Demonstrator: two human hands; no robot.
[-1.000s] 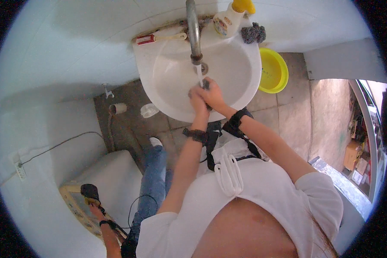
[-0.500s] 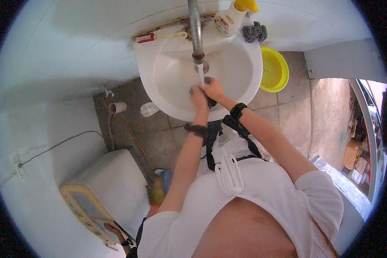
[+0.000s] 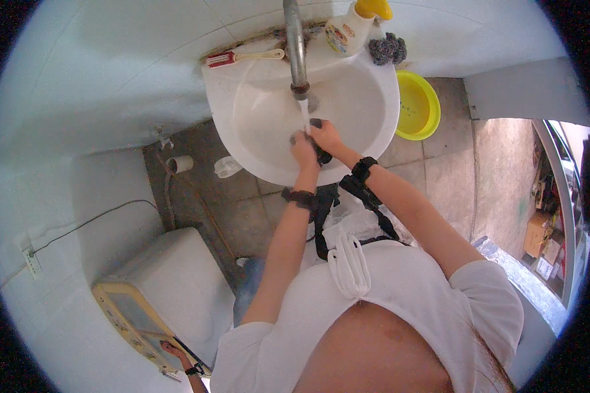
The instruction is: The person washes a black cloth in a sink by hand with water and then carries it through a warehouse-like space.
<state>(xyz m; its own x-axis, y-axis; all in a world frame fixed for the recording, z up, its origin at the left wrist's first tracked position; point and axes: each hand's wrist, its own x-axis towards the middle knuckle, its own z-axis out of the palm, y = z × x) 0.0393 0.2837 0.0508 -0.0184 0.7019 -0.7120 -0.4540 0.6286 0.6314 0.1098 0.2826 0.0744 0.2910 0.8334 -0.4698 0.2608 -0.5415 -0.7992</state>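
Observation:
Both my hands are over the white sink, close together under the tap's running water. My left hand is closed on a small dark, soft-looking item, perhaps cloth; its exact kind cannot be made out. My right hand grips the same dark item from the other side, and bits of it show at the fingers of both hands. Above them the metal tap pipe comes down over the basin. Most of the item is hidden by my fingers.
On the sink's back ledge lie a red-bristled brush, a white bottle with yellow top and a dark scouring pad. A yellow basin stands right. Another person's hand touches the washing machine at lower left.
My hands stay nearly in place under the water, gripping the dark item. Beside the washing machine, a blurred yellow thing has gone from view; the other person's forearm at its panel shows more.

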